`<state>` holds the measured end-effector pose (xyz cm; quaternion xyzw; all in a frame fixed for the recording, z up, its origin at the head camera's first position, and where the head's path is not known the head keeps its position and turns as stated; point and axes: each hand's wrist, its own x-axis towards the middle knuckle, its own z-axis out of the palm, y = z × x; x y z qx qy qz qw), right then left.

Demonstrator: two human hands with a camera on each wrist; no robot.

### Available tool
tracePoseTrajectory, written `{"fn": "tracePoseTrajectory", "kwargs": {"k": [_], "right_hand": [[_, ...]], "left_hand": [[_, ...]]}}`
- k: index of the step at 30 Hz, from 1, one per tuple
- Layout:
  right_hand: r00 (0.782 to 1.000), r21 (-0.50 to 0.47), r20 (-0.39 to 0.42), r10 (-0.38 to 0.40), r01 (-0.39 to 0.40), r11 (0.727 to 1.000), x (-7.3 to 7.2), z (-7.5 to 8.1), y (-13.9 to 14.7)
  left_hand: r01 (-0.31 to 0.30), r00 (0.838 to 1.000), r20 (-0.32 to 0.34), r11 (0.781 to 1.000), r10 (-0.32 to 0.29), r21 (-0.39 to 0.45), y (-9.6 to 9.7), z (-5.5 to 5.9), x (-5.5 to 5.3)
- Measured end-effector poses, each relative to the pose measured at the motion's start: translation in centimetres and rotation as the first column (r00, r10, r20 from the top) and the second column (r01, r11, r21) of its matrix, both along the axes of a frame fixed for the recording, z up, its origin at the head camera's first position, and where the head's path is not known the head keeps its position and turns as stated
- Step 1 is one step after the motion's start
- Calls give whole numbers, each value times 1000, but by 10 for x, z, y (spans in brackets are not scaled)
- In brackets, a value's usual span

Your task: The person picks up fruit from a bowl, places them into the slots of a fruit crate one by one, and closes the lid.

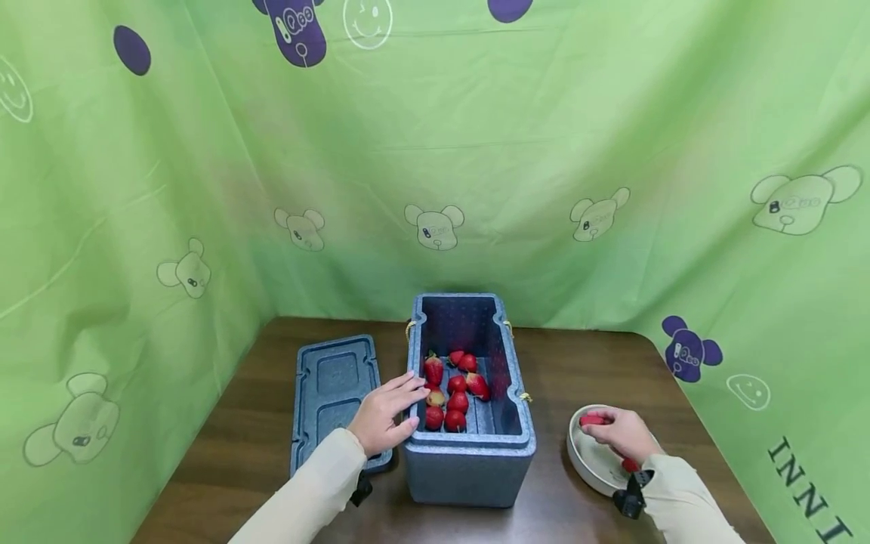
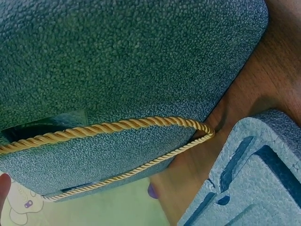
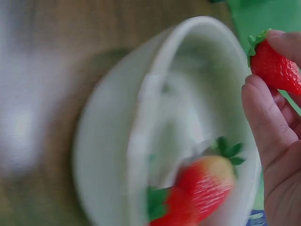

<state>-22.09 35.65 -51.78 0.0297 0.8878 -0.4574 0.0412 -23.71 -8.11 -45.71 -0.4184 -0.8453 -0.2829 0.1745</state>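
A blue-grey foam box (image 1: pixel 470 476) stands lidless mid-table, with several red strawberries (image 1: pixel 458 402) on its floor. Across its left rim lies my left hand (image 1: pixel 386 414), fingers straight and fingertips over the inside, holding nothing. To the right, my right hand (image 1: pixel 627 434) pinches a strawberry (image 3: pixel 275 68) between thumb and fingers above a white bowl (image 1: pixel 578 455). Green leaves top that strawberry in the right wrist view. Other strawberries (image 3: pixel 207 188) lie in the bowl, partly hidden in the head view by the right hand and wrist.
Left of the box lies its foam lid (image 1: pixel 336 381), partly under the left forearm. A gold rope handle (image 2: pixel 122 126) runs along the box's side. Brown wooden table (image 1: pixel 564 363) surrounds these things, and a green printed curtain (image 1: pixel 516 151) hangs behind it and at both sides.
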Motion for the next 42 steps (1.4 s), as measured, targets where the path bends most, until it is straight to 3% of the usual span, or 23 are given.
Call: {"fn": "tracePoseTrajectory", "kwargs": {"k": [11,17,25,30,35,39,42], "right_hand": [[990,-43,-141,9,-15,999,-35,69,-8],[978,64,-204,38,-25,998,-47,96,-4],[956,59,-292,34,-17,998,-69,111,-14],[954,80,-293,60,-38,996,-78,119,-28],[951,112,-280,132,-104,988,-91,121,-51],[951,121,-268,153,-124,985,-103,125,-68],[948,142,-270,166,-131,981,-113,132,-79]], "left_hand": [[6,999,-36,1000,-6,0,0,6,-13],[15,999,-31,1000,-16,-15,-2,4,-14],[-1,998,-58,1000,2,25,-5,2,-14],[12,997,-76,1000,-10,27,-3,0,-16],[14,994,-110,999,-10,37,-3,-9,-10],[42,982,-183,998,-35,38,-3,-13,-8],[57,956,-287,998,-55,-1,-2,-11,-12]]}}
